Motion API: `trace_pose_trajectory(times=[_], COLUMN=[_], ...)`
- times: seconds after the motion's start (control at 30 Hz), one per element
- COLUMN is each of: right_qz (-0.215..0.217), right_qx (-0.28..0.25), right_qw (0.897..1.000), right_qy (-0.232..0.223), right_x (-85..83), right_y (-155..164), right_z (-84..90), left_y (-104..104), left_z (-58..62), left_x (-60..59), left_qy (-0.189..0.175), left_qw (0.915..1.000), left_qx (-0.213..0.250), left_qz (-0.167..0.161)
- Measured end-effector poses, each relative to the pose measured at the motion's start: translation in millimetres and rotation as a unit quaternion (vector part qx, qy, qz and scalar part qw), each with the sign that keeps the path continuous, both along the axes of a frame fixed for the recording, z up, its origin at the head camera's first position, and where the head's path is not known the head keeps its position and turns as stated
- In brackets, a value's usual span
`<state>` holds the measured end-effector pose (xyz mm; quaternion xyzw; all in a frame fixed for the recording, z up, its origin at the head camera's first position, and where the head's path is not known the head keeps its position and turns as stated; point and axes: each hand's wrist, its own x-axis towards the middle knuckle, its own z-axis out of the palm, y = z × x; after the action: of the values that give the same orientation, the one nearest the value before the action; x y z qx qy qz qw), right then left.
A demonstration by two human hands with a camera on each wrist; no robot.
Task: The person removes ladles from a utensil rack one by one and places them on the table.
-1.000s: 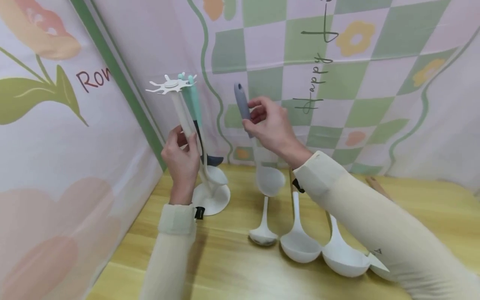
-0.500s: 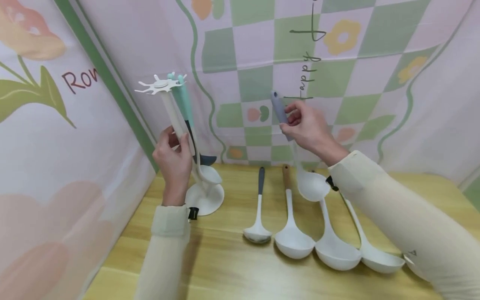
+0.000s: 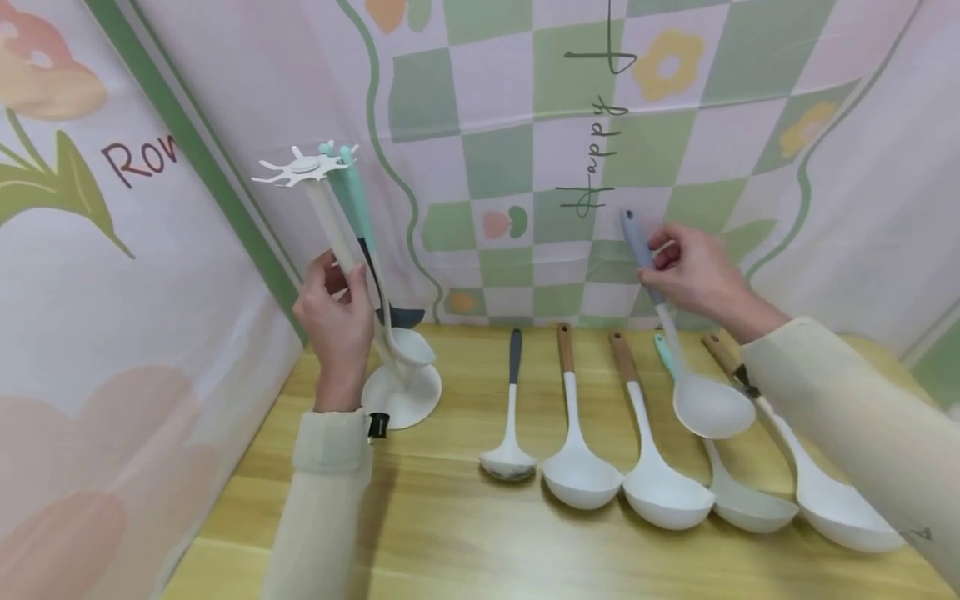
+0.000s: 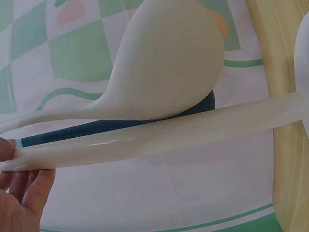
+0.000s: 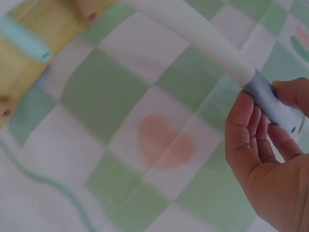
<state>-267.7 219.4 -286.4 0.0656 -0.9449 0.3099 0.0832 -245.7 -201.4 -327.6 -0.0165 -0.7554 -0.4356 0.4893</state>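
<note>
Head view: right hand [image 3: 693,271] pinches the grey handle of one white ladle [image 3: 705,404], fingers curled round it, bowl hanging above the right end of the row on the table [image 3: 450,542]. Five ladles lie there side by side, bowls toward the camera: one dark-handled [image 3: 510,433], three wood-handled [image 3: 573,450], one teal-handled [image 3: 738,500]. Left hand [image 3: 337,321] grips the pole of the white rack [image 3: 352,267], one rack, base on the table in the left corner. Two utensils hang on it: one white spoon [image 4: 169,63], one dark-headed utensil [image 3: 401,315] behind it. Right wrist view: fingertips clamp the grey handle [image 5: 273,106].
</note>
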Motion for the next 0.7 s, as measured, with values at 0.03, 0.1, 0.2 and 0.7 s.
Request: trace_pose_trajectory(times=[0.03,0.1,0.2,0.7], right_qz=[-0.003,-0.008,-0.015,-0.02], right_qx=[0.008,0.028,0.054,0.147], right_qw=[1.0,1.0,0.998,0.989], right_qy=[0.002,0.004,0.006,-0.018], right_x=[0.7,3.1,5.7,5.4], right_y=[7.9,23.0,43.4,135.9], right_z=[-1.3,-2.6,-3.6,-16.0], left_y=[-0.6,-1.7,-3.9,-9.8], left_z=[0.0,0.5,2.1,5.6], left_x=[-0.2,-0.3,0.0,1.4], left_qy=[0.001,0.001,0.001,-0.009], left_qw=[1.0,1.0,1.0,0.9995], left_qx=[-0.001,-0.002,-0.002,0.019], left_qz=[0.0,0.001,0.004,0.021])
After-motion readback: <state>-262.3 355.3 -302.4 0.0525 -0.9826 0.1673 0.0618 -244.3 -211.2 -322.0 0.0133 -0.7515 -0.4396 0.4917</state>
